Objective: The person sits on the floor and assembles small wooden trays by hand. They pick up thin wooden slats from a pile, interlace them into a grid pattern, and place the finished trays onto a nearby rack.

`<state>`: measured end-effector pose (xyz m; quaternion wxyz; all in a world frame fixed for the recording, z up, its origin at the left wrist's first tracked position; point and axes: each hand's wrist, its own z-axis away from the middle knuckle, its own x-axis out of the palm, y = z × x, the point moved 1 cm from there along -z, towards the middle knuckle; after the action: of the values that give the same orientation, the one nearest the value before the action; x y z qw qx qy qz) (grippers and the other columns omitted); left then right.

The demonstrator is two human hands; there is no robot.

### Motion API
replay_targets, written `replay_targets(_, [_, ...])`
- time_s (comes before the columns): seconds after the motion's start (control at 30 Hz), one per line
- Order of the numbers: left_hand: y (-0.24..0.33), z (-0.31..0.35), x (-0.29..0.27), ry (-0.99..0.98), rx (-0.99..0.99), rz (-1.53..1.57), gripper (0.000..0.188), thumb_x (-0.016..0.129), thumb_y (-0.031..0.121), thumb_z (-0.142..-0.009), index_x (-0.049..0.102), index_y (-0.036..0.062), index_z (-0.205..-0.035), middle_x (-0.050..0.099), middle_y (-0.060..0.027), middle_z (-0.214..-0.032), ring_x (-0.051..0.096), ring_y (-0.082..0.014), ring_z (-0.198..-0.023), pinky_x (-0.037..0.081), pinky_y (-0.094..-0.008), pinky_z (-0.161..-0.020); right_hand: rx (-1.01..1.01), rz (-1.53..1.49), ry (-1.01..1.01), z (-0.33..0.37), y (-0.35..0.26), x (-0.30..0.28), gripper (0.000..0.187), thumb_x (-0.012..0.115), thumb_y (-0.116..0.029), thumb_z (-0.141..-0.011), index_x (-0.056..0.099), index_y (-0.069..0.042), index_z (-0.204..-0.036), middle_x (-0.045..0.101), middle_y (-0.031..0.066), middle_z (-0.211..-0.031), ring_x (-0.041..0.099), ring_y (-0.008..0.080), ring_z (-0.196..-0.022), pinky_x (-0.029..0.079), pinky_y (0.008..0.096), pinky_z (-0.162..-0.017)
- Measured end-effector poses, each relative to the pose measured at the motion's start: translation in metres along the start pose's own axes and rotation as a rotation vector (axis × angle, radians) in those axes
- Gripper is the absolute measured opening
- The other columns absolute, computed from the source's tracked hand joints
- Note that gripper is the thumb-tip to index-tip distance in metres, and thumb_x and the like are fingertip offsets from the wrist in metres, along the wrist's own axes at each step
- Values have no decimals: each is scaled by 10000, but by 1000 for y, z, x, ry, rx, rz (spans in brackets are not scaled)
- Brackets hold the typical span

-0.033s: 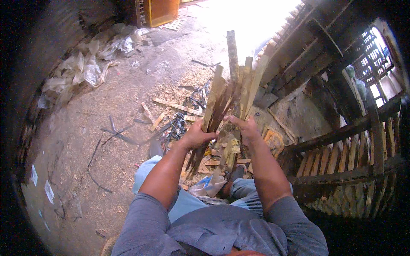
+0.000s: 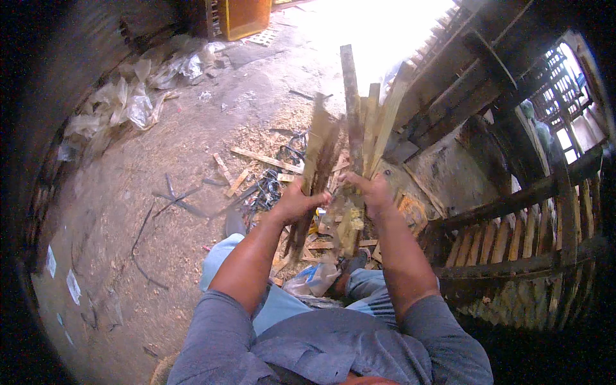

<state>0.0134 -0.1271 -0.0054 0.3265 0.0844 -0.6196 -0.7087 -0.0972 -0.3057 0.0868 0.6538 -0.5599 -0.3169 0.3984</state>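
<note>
Wood strips (image 2: 371,131) poke up toward 12 o'clock, left hand (image 2: 298,203) and right hand (image 2: 375,192) each wrapped round a bunch.

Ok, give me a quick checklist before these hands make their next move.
1. Left hand closed around wooden slats: ok.
2. Right hand closed around other slats: ok.
3. Hands covered: not ok, both are bare.
4. Floor free of loose pieces: not ok, wooden offcuts and tangled black strips lie on it.
5. Wood free of nails and splinters: cannot tell, parts are blurred.
</note>
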Motion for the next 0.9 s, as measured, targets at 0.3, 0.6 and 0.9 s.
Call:
replay_targets(0.3, [-21, -13, -32, 63, -49, 787, 610, 774, 444, -800, 597, 26, -1209, 682, -92, -1029, 654, -190, -840, 535, -307, -771, -85, 564, -386, -11, -29, 73, 600, 655, -249, -918, 384, 2, -1391, 533, 159, -1256, 487, 293, -1228, 364, 404, -1059])
replay_targets(0.6, [20, 7, -27, -63, -21, 1019, 341, 615, 223, -867, 622, 2, -1128, 666, -136, -1046, 672, -259, -919, 572, -414, -825, -4, 325, -350, -2, -11, 90, 455, 502, -273, -1008, 457, -40, -1396, 555, 145, -1273, 518, 259, -1182, 380, 357, -1034])
replay_targets(0.9, [23, 5, -20, 32, -9, 870, 334, 586, 227, -900, 644, -25, -1110, 671, -136, -1017, 662, -231, -902, 553, -383, -843, 33, 412, -171, -8, -27, 77, 320, 577, -242, -978, 635, -18, -1199, 655, 62, -1024, 564, 134, -1000, 434, 306, -917])
